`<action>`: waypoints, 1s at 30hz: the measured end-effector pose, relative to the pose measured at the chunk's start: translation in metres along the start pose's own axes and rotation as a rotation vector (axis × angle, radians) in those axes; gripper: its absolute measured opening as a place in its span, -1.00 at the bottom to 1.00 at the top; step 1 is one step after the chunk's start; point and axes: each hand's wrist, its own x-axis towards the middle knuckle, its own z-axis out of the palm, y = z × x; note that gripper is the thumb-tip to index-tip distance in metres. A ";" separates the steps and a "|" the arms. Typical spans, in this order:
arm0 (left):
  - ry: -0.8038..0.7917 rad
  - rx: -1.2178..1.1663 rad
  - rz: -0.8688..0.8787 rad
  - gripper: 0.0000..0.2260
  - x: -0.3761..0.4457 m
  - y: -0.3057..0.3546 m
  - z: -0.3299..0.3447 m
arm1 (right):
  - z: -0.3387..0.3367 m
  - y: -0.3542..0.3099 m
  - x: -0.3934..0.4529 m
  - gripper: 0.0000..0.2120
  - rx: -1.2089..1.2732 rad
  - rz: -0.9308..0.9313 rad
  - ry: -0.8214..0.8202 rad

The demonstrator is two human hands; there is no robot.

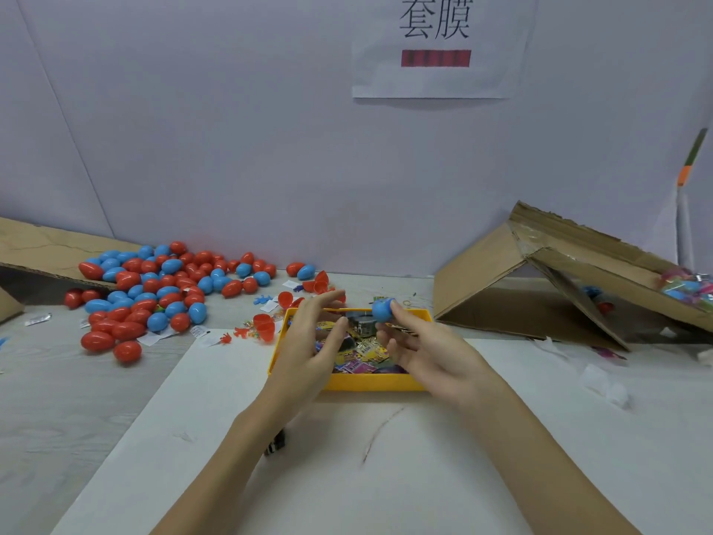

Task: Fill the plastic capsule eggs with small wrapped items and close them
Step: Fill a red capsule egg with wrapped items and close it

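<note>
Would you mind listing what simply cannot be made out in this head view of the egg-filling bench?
- Blue egg piece: the right hand pinches it; its fingers hide whether it is a half or a closed egg.
- Yellow tray: both hands cover much of its contents; wrapper print is too small to read.
- Dark object beneath the left hand's forearm: mostly hidden.
- Cardboard box: bagged contents cut off by the right edge.

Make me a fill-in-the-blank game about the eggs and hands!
1. The right hand holds a ____ egg half.
2. The wrapped items lie in a ____ tray.
3. The pile of closed eggs lies on the person's ____ side.

Missing words: blue; yellow; left
</note>
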 end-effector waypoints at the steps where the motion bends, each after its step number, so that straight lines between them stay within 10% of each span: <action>1: 0.013 0.010 0.000 -0.68 0.000 0.001 -0.001 | -0.004 -0.012 0.001 -0.70 0.126 0.031 -0.030; 8: -0.018 0.069 0.017 -0.79 0.000 -0.001 0.003 | -0.039 -0.102 0.013 -0.54 0.694 -0.428 -0.135; 15: -0.006 0.167 -0.005 -0.84 0.004 -0.006 0.006 | -0.039 -0.027 0.030 -0.64 0.065 -0.182 -0.115; 21: 0.070 0.134 -0.111 -0.86 0.018 -0.008 -0.005 | -0.023 0.006 0.041 -0.69 -0.694 -0.379 0.071; 30: -0.001 0.950 -0.398 -0.70 0.127 -0.101 -0.086 | -0.025 0.013 0.047 -0.70 -0.766 -0.443 0.091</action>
